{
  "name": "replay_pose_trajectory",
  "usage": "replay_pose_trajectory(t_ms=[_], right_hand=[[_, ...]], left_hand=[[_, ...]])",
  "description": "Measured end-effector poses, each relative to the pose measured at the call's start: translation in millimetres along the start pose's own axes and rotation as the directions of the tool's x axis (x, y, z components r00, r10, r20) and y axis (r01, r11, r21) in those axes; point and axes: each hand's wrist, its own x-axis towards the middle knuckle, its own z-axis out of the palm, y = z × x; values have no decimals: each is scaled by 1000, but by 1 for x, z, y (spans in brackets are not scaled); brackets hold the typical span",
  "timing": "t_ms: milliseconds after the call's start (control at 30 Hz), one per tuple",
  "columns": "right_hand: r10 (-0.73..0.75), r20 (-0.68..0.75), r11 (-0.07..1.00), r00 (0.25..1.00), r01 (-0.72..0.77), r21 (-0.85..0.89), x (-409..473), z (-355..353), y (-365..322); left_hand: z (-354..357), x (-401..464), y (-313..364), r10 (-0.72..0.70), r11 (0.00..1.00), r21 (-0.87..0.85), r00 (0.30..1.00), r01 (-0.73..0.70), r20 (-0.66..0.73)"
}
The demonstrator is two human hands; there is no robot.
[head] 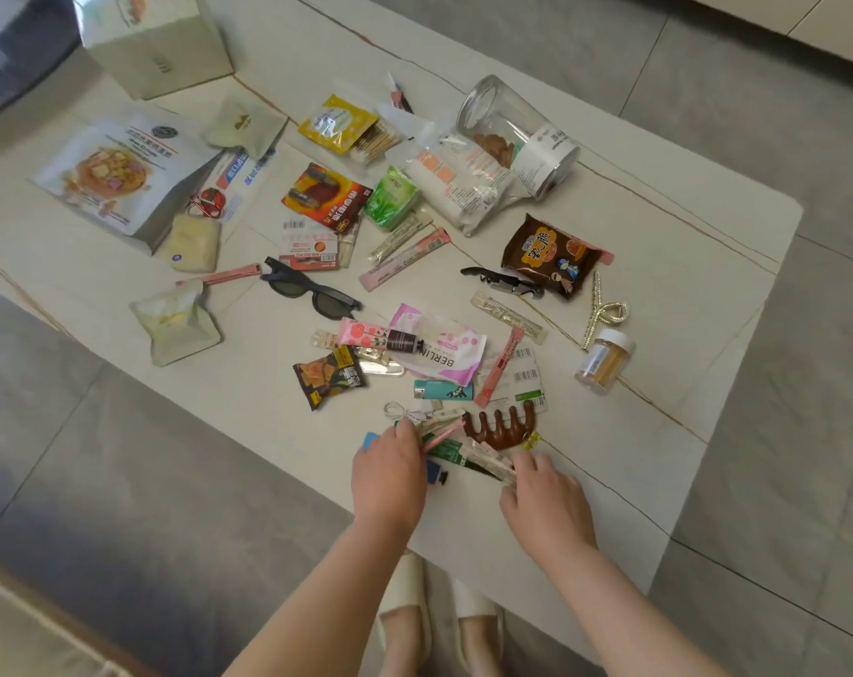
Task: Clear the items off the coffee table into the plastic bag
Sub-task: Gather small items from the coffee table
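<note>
Many small items lie scattered on the white coffee table [658,432]. My left hand [390,476] and my right hand [544,500] rest at the near edge on a pile of thin sachets and sticks [468,452]; their fingers curl over the pile's two ends. A brown comb-like massager [502,425] lies just beyond the pile. Farther off are a teal lighter [444,390], a pink hand-cream tube [380,334], black sunglasses [307,290], a brown snack pack [551,256] and a clear jar [517,134] on its side. No plastic bag is in view.
A cardboard box [156,41] stands at the far left corner, with a large food pouch [116,173] in front of it. A small spice jar [605,361] and a gold hair claw [605,312] sit at the right. Grey floor tiles surround the table; my slippers [439,618] are below its edge.
</note>
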Motion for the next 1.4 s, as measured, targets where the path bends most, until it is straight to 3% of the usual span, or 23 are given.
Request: replay_pose_trajectory(t_ms=[400,667,867,967,1033,1133,1233,1400], right_hand=[[112,-44,993,993,-111,30,20,18,-13],[100,-41,995,994,-101,-26,21,3,-15],[-16,-57,999,998,14,-46,18,-31,-32],[-15,38,997,999,12,77,18,-51,-45],[-3,158,946,987,-49,321,14,-63,-57],[-11,276,746,961,-176,643,7,-89,-78],[-105,290,685,951,-142,715,-2,-115,-120],[-269,333,670,904,-73,739,-21,-139,-198]], left_hand=[[13,31,-7,-37,998,45,997,39,-61],[8,27,-2,-55,994,93,997,61,-61],[-24,10,4,-113,990,-77,993,116,35],[-39,1,3,-155,958,-232,985,168,76],[-48,-9,-1,-227,887,-394,970,243,88],[-69,-24,-6,-337,629,-704,932,330,136],[-102,-49,-26,-415,485,-817,904,313,101],[-144,-95,-74,-550,440,-854,835,278,-12]])
